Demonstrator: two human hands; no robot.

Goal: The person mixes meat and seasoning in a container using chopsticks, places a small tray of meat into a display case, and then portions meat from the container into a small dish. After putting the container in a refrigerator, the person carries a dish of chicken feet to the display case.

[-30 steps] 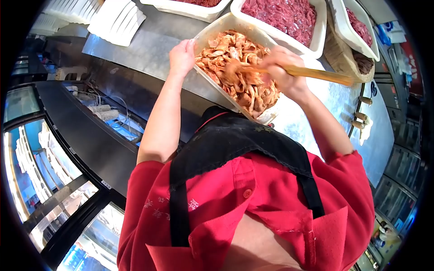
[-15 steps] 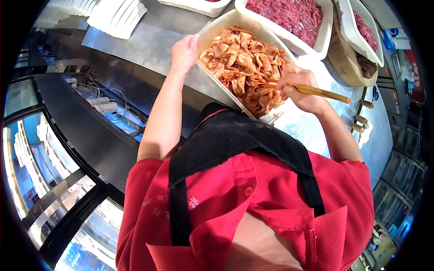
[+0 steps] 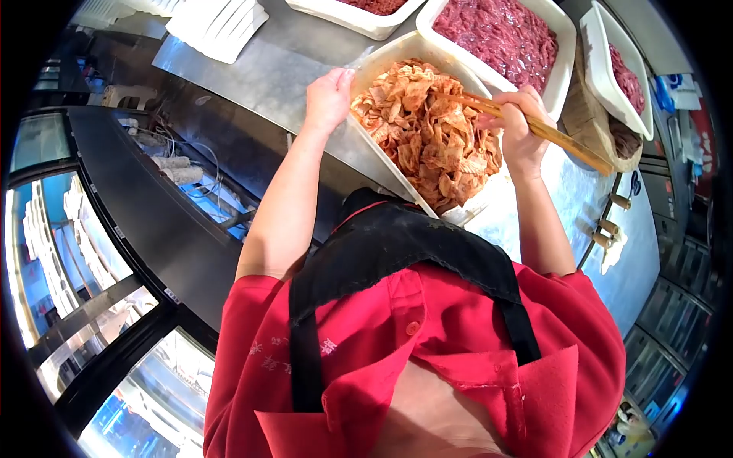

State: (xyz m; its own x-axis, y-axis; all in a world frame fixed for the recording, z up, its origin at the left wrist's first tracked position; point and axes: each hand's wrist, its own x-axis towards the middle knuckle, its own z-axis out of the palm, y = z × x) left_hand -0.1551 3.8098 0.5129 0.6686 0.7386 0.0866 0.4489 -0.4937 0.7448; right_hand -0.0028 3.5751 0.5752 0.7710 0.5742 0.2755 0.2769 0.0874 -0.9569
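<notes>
A white tub (image 3: 385, 160) full of sliced, reddish-orange sauced pieces (image 3: 431, 141) stands in front of me on the metal counter. My left hand (image 3: 330, 99) is closed on the tub's left rim, its fingertips partly hidden. In my right hand (image 3: 521, 130) is a pair of long wooden chopsticks (image 3: 569, 143), gripped over the tub's right side. Their thin tips reach leftward onto the upper part of the slices, and the thick ends point down to the right.
Behind the tub stands a white tray of red shredded meat (image 3: 496, 38), with another meat tray (image 3: 630, 80) on the right beside a round wooden block (image 3: 588, 114). Stacked white trays (image 3: 217, 27) lie at upper left. Wooden-handled tools (image 3: 608, 233) rest at right.
My right hand has risen and turned, swinging the chopstick tips up to the top of the slices. The slices lie rearranged. My left hand stays at the rim while the view shifts slightly.
</notes>
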